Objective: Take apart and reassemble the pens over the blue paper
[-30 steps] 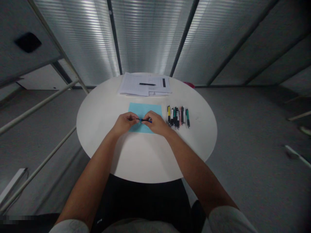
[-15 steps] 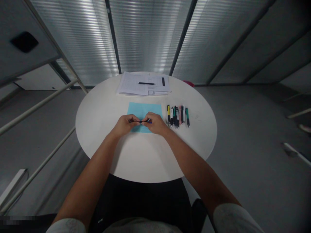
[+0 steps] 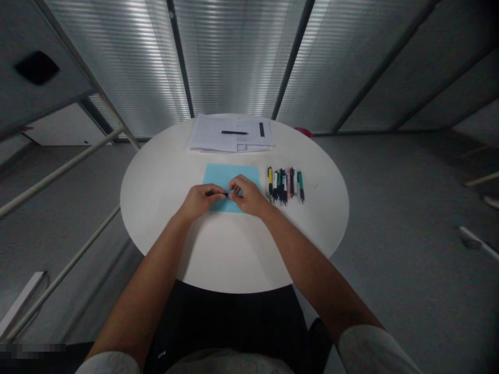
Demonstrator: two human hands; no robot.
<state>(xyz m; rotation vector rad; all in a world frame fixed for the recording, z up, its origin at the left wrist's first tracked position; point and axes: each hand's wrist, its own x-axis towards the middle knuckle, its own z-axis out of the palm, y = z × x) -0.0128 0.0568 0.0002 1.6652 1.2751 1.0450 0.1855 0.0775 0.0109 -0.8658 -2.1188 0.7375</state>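
Observation:
Both my hands meet over a light blue sheet (image 3: 230,170) on the table. My left hand (image 3: 198,200) is closed, pinching one end of a dark pen (image 3: 226,195) that lies crosswise. My right hand (image 3: 249,196) has its thumb against the pen's other end, with the index finger arched up above it. Most of the pen is hidden by the fingers. Just right of my right hand lies a row of several pens (image 3: 279,186) with yellow, white, green, black and pink barrels, side by side.
The round white table (image 3: 234,254) fills the middle. At its far edge lies a stack of printed papers (image 3: 212,137) with a black pen (image 3: 234,132) on top. A pale metal frame (image 3: 78,148) stands to the left, and a ribbed glass wall (image 3: 237,57) is behind.
My right hand's index finger has lifted and arched away from the pen. My left hand keeps its pinch in the same place.

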